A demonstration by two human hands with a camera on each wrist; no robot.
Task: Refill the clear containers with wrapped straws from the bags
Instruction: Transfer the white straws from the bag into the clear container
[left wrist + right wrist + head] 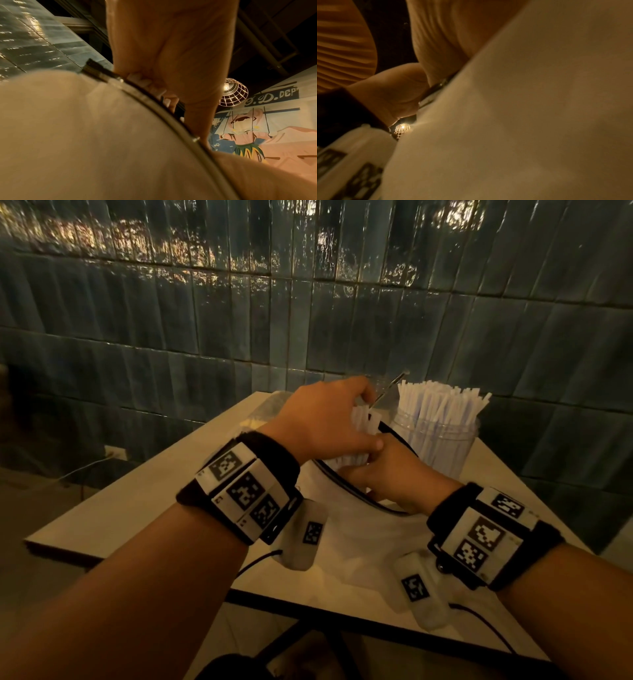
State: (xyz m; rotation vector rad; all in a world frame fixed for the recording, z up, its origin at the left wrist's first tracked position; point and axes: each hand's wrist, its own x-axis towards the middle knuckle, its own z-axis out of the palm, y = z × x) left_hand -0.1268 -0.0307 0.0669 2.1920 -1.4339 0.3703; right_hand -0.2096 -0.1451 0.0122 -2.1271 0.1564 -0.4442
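At the left edge of the small wooden table (144,491), a crumpled clear plastic bag (263,409) lies flat behind the left hand (329,419), and I can't tell whether it has anything in it. The left hand is clamped over a bundle of wrapped straws (363,436), fingers curled round it from above, with the paper ends poking out past the knuckles. The bundle sits right in the mouth of the white zippered bag (359,539), which slumps on the table between both wrists, its dark zip edge arcing under the hands. The right hand (387,474) is just beside and below the left, touching it, fingers curled at the zip opening; it looks to be gripping the bag's edge, though whether it also has the straws' lower ends is hidden. Further right, close behind the hands, stands a clear container (442,440) already crammed with upright straws fanning out at the top. The danger, as I judge it, is the fistful fanning apart as it clears the zip: loose wrappers could snag on the teeth or slide out of the grip and scatter across the table. That full container is close enough that a careless lift could knock it over.
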